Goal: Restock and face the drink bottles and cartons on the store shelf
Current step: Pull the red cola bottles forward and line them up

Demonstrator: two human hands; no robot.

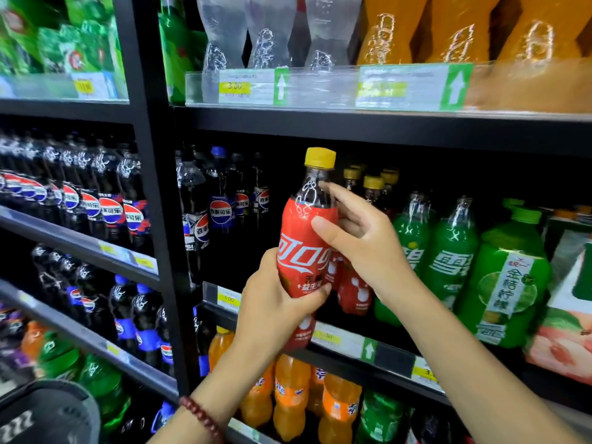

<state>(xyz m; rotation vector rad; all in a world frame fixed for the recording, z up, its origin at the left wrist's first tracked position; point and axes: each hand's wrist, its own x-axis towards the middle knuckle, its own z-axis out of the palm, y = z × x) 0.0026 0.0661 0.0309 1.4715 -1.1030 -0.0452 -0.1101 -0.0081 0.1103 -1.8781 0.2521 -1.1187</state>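
Held item: red-labelled plastic cola bottle with yellow cap [306, 238], upright, in front of the middle shelf, not yet set down.
Left hand [275, 310]: grip curled round the lower half of the bottle, thumb across the label front.
Right hand [358, 243]: grip pinching the upper label and shoulder, forefinger up toward the neck, thumb on the label.
Row behind: matching yellow-capped cola bottles [373, 187] stand just behind and right of the held one; row partly hidden by the hands, depth cannot be told.
Done so far: dark blue-labelled cola bottles [221, 209] to the left and green plastic soda bottles [448, 251] to the right stand upright, labels mostly forward.
Left to do: judged, the held bottle goes at the front of its row, label outward; other rows probably need checking.
Edges: black shelf lip with yellow price tags [229, 299] runs just below the bottle's base; black shelf board above [352, 126] sits close over the cap.
Open room: dark gap between the blue-labelled bottles and the held bottle; right side tight against green bottles.
Risk: judged, cap could knock the upper board if lifted.
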